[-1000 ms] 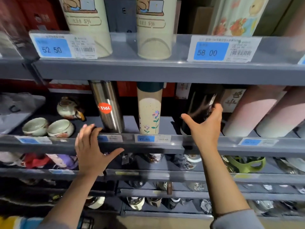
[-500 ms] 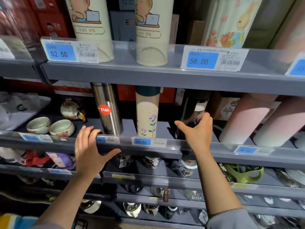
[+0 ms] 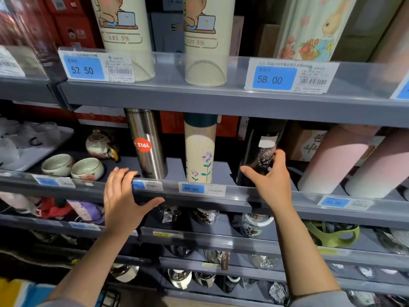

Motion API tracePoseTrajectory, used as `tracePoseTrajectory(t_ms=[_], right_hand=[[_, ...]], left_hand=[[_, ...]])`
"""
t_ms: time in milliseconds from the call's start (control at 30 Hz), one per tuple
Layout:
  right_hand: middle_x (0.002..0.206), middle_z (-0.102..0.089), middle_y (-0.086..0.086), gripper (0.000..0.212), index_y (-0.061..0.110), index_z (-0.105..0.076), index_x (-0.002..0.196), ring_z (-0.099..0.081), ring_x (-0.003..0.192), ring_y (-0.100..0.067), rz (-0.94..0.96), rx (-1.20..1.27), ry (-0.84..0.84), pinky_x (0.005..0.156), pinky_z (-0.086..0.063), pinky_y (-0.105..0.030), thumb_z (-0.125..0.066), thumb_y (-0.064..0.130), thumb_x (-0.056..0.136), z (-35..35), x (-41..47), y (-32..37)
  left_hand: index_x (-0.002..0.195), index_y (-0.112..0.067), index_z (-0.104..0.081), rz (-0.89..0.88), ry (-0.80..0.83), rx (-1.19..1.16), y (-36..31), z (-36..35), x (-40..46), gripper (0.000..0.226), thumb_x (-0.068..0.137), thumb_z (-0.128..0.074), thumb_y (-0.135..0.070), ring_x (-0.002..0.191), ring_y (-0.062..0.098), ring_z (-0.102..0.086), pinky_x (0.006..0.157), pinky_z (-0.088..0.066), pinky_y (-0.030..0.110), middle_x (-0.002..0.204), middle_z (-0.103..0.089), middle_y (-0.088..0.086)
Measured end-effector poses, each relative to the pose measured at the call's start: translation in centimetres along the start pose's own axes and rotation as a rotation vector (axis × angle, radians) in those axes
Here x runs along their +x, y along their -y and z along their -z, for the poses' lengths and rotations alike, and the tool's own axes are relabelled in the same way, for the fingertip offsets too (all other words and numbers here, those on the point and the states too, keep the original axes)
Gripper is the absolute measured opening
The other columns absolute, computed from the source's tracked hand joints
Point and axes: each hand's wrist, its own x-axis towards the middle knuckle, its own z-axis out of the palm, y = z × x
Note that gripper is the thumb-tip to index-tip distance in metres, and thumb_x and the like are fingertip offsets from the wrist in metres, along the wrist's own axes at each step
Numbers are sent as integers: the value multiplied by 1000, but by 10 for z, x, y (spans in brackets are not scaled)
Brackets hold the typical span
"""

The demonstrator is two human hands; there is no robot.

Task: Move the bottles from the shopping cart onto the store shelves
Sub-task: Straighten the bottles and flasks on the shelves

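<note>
Big grey shelf fills the view, its front rail running right under both hands. Standing on it, the black bottle is upright at the front edge, and the right hand is on it: thumb stretched to the bottle's left side, fingers curled round its right, so this grip is wrapped about the lower body, though whether it presses or merely rests I cannot tell. Just left of that grip stands a cream bottle with flowers, and further left again a steel flask with an orange sticker. Right of the grip lean two pink bottles, close by. The left hand lies flat on the rail, fingers spread and holding nothing, seemingly a brace.

Handling, as I judge it: the black bottle looks rigid, smooth and glossy, so likely slippery, and tall and narrow, so apt to tip if nudged near the top. Weight is probably modest if empty. The body at or below the middle is the sensible hold, as this grip has it. The clearance to the shelf above is slim, so it wants to go in straight. The cart is not in view.
</note>
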Motion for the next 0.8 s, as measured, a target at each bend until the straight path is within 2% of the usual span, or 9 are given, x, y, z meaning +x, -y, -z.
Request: tracePoseTrajectory(t_ms=[67,133,200,367,467,667,800], right_hand=[[119,-55,-4,72,11,-44,123,-52,107,-23,18,-56,-32,85,-43,-35,-83,39,70,-5,0,0],[118,-50,-4,69,9,-46,118,-48,106,-21,35,-128,-64,77,-36,-31,-82,43,69,-7,-1,2],[116,-49,-4,68,10,-46,115,-47,105,-21,45,-142,-62,76,-34,-30,-82,44,69,-7,-1,4],[117,-56,-2,67,15,-39,121,-54,107,-25,10,-43,25,89,-46,-43,-79,39,73,-1,-1,1],[105,-61,2,60,15,-39,123,-59,98,-26,-5,-38,51,86,-46,-41,-77,28,78,0,-1,1],[118,-58,-1,70,16,-43,122,-54,105,-22,3,-119,-39,78,-42,-33,-80,45,71,-10,-4,3],[121,-57,0,75,16,-42,125,-53,109,-22,4,-178,-86,74,-38,-30,-80,49,70,-13,-6,3]], left_hand=[[124,-3,-49,-2,-3,-7,0,0,0,108,69,-29,-93,138,36,-31,110,-32,55,135,-47,17],[124,-3,-48,-8,-6,-5,0,0,0,107,69,-29,-93,138,36,-32,110,-32,55,135,-48,18],[124,-2,-49,-13,-13,-4,1,-1,0,107,70,-30,-92,137,37,-33,109,-33,55,135,-48,18],[124,-1,-49,-25,-21,4,1,-2,0,107,71,-30,-92,137,37,-34,109,-33,55,134,-49,19],[124,-1,-50,-15,-19,-2,1,-3,0,108,70,-29,-92,137,37,-33,109,-33,55,135,-49,19],[123,0,-50,-8,-11,-1,1,-4,1,110,68,-30,-93,138,37,-33,110,-31,55,135,-48,19],[123,0,-51,-11,-13,-4,2,-4,1,110,69,-29,-93,137,37,-34,109,-32,56,135,-49,19]])
